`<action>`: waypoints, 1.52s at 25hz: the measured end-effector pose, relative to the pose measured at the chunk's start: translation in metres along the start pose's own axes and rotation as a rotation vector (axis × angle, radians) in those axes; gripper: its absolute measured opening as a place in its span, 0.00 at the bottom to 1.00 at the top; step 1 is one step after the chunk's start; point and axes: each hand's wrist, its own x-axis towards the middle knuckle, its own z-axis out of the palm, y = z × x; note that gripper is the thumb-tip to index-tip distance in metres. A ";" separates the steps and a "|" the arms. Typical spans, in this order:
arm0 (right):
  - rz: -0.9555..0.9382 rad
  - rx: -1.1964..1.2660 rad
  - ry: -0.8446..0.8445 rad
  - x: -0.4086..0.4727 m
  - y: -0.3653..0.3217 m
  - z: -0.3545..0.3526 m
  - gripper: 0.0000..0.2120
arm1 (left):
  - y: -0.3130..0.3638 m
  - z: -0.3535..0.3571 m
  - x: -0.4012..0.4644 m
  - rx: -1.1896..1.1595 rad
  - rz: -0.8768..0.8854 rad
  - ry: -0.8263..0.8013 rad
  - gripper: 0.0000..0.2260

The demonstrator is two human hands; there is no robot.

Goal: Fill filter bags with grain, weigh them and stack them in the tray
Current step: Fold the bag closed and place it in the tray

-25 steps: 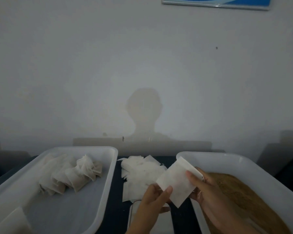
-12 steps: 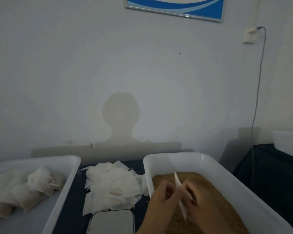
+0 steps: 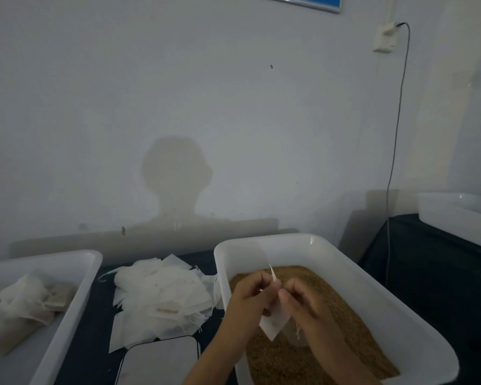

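Note:
Both hands hold one empty white filter bag (image 3: 274, 319) above the brown grain (image 3: 345, 312) in the white tub (image 3: 264, 243) at the right. My left hand (image 3: 247, 298) pinches the bag's left side and my right hand (image 3: 303, 301) pinches its right side near the top edge. The bag hangs edge-on, with its lower corner just over the grain. A loose pile of empty filter bags (image 3: 161, 293) lies on the dark table between the tubs. Several filled bags (image 3: 25, 304) lie in the white tray (image 3: 75, 290) at the left.
A flat scale (image 3: 159, 359) with a pale top sits at the front edge, below the pile of empty bags. Another white tub (image 3: 456, 218) stands on a dark table at the far right. A cable (image 3: 395, 151) hangs down the wall from a socket.
The bag went from in front of the empty-bag pile to over the grain tub. Both hands now pinch it edge-on, and the view has swung to the right.

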 end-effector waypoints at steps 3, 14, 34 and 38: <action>0.079 0.199 0.026 0.002 -0.002 -0.001 0.17 | -0.002 -0.001 0.000 -0.002 0.082 -0.019 0.09; 0.101 0.260 -0.008 0.004 0.004 -0.001 0.16 | -0.009 -0.002 0.002 -0.013 0.111 -0.153 0.16; 0.325 -0.283 0.054 0.016 0.003 -0.026 0.15 | 0.000 -0.005 -0.009 1.054 0.508 -0.110 0.17; 0.487 -0.607 -0.148 0.021 0.018 -0.053 0.18 | 0.002 -0.013 -0.006 1.017 0.520 0.011 0.10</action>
